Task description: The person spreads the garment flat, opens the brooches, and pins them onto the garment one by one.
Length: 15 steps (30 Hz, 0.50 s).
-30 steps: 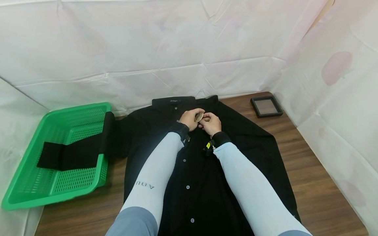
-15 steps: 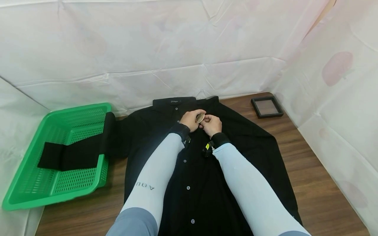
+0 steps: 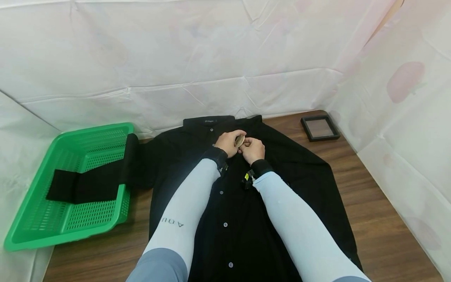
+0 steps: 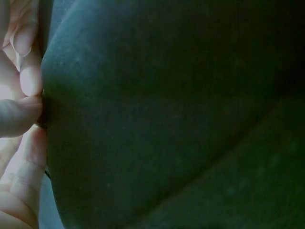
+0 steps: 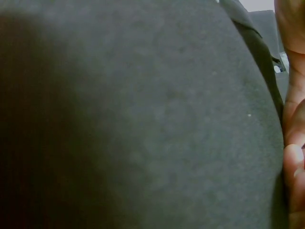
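Note:
A black button-up shirt (image 3: 246, 219) lies spread on the table, collar at the back. On its chest, right of the button row, my left hand (image 3: 226, 144) pinches a round gold-coloured badge (image 3: 240, 141) turned partly on edge. My right hand (image 3: 254, 150) is beside it, fingertips bent together at the shirt cloth near the badge's lower edge. What lies between those fingertips is mostly hidden. In the left wrist view, fingers (image 4: 29, 114) press close together along raised dark cloth (image 4: 152, 105). The right wrist view is mostly filled by shirt cloth (image 5: 181, 105), with fingertips at the right edge.
A green perforated basket (image 3: 35, 196) stands at the left with a black shirt sleeve (image 3: 95, 182) draped over its rim. A small black square frame (image 3: 320, 128) lies at the back right. White sheeting (image 3: 158, 70) encloses the brown wooden table (image 3: 384, 219).
Both hands stay at the same spot on the shirt's chest. The badge's face has turned slightly in the fingers. The head view has shifted very little.

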Each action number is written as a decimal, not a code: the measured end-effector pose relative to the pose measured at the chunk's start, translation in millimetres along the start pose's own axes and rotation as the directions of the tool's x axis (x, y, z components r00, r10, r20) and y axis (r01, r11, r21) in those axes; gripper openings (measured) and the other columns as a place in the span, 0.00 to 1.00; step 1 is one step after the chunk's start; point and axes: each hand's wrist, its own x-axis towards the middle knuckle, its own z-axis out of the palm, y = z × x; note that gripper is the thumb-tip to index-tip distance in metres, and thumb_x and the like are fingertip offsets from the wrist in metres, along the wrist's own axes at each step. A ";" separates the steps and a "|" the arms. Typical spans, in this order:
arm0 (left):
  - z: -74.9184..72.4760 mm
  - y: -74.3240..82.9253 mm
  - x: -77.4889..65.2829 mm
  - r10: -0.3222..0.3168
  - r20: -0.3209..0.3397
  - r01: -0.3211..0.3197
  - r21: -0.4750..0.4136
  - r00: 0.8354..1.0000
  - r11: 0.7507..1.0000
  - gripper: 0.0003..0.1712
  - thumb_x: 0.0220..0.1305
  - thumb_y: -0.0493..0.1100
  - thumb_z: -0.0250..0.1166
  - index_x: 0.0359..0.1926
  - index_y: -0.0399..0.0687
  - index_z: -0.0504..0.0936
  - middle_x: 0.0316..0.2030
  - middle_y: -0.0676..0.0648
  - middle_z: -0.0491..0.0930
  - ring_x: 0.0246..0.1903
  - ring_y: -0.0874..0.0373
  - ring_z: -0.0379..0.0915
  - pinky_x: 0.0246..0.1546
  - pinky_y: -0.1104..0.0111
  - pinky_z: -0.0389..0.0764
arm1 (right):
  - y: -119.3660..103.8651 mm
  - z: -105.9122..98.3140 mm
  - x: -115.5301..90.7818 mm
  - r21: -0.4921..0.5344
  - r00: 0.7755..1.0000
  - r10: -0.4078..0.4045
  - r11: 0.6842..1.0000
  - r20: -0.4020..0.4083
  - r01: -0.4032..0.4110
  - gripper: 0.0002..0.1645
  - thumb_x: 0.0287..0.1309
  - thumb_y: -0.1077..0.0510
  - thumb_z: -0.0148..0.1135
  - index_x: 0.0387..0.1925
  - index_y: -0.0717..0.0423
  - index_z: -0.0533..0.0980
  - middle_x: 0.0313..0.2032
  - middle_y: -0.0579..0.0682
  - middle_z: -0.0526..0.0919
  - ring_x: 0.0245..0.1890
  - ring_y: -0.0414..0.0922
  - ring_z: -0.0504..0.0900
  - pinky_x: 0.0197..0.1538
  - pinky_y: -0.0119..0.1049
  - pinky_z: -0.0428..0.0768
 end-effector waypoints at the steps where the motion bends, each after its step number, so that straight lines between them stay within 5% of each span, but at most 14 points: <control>1: -0.7 0.5 -0.5 0.001 0.003 -0.001 -0.001 1.000 1.000 0.29 0.59 0.32 0.66 0.60 0.58 0.76 0.49 0.49 0.80 0.35 0.54 0.72 0.40 0.64 0.72 | 0.1 0.4 0.1 -0.012 1.000 -0.007 1.000 -0.004 0.007 0.07 0.56 0.57 0.67 0.38 0.51 0.85 0.27 0.44 0.86 0.29 0.40 0.82 0.42 0.37 0.76; 10: -2.2 0.6 -2.9 0.022 0.014 -0.022 -0.034 1.000 0.999 0.29 0.59 0.31 0.66 0.60 0.54 0.76 0.34 0.50 0.79 0.25 0.56 0.71 0.31 0.68 0.72 | -1.3 0.1 -2.5 -0.073 0.998 -0.050 0.996 -0.028 0.048 0.07 0.58 0.56 0.65 0.37 0.52 0.85 0.29 0.46 0.86 0.32 0.43 0.82 0.44 0.39 0.77; 15: -2.8 -2.9 -3.6 0.036 0.007 -0.036 -0.054 0.999 0.998 0.29 0.57 0.29 0.66 0.59 0.52 0.76 0.44 0.50 0.81 0.25 0.58 0.73 0.27 0.70 0.74 | -2.2 1.1 -3.4 -0.074 0.998 -0.058 0.996 -0.020 0.056 0.07 0.59 0.55 0.65 0.37 0.52 0.84 0.30 0.46 0.86 0.33 0.44 0.82 0.43 0.39 0.78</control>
